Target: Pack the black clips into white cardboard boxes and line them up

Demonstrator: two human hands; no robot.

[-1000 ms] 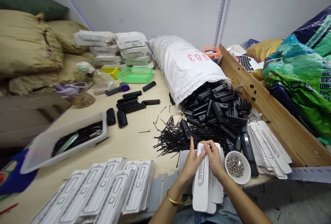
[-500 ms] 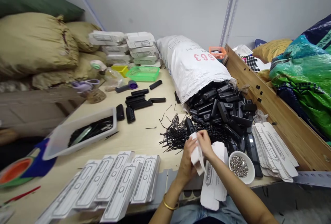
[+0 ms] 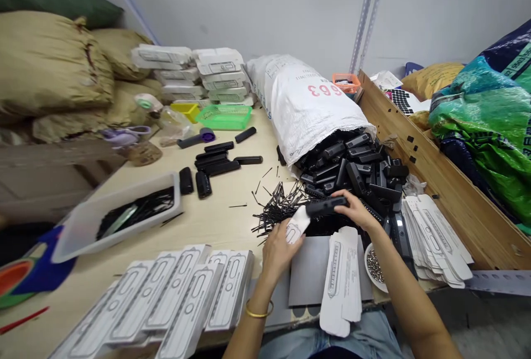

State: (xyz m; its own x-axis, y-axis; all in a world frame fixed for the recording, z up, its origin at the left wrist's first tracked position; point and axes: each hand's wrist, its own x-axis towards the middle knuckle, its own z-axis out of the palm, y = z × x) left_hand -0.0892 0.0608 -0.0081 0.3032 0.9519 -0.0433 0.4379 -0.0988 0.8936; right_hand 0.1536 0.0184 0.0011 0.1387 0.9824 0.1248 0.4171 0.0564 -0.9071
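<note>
My left hand (image 3: 279, 248) is closed round a white card sleeve (image 3: 297, 226), held up over the table near the heap of thin black pins (image 3: 277, 207). My right hand (image 3: 357, 209) grips a long black plastic part (image 3: 327, 204) whose left end meets the open mouth of the sleeve. A stack of flat white card sleeves (image 3: 343, 281) lies at the table's near edge, below my right forearm. Beside it stands a white bowl of small metal pieces (image 3: 373, 266), partly hidden by my arm.
Black parts (image 3: 357, 165) spill from a white sack (image 3: 307, 102). Flat sleeves (image 3: 435, 237) lie fanned at right, packed white sleeves (image 3: 182, 298) in a row at front left. A white tray (image 3: 120, 218) of pins sits left. A wooden board (image 3: 435, 182) borders the right.
My right hand left the sleeve, reached to the pile and now holds a black part against the sleeve's mouth. My left hand keeps the sleeve, turned toward the pile.
</note>
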